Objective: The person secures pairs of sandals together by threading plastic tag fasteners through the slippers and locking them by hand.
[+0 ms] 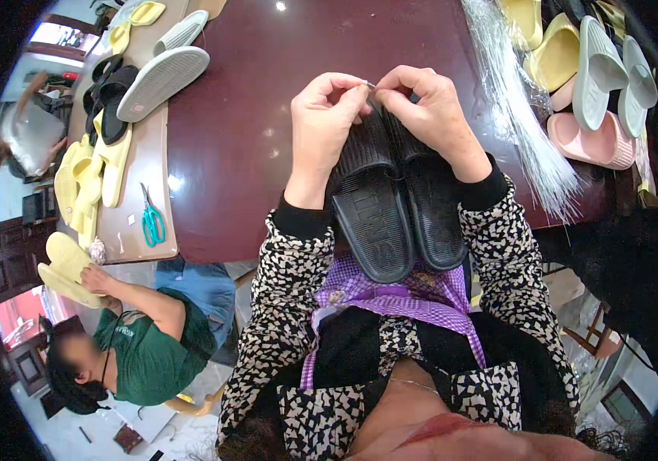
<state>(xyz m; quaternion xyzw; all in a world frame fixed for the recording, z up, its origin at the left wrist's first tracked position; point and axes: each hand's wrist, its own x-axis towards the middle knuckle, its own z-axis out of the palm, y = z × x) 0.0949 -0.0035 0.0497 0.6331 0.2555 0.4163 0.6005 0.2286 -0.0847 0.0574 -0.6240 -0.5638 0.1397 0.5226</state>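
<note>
A pair of black slide slippers [375, 230] lies side by side in front of me, the heels at the table's near edge over my lap. Just beyond their toe ends, my left hand [327, 119] pinches a thin pale strand [370, 85] between thumb and forefinger. My right hand [430, 115] is closed in a pinch on the same strand, and the fingertips of both hands nearly meet. Where the strand runs below the fingers is hidden by them.
At right lies a bundle of clear strands [525, 115], beside grey slippers [602, 77], yellow slippers [555, 52] and a pink slipper [594, 142]. Teal-handled snips [152, 223] lie left, near more slippers [164, 81]. A co-worker [152, 338] there holds pale yellow slippers [68, 269].
</note>
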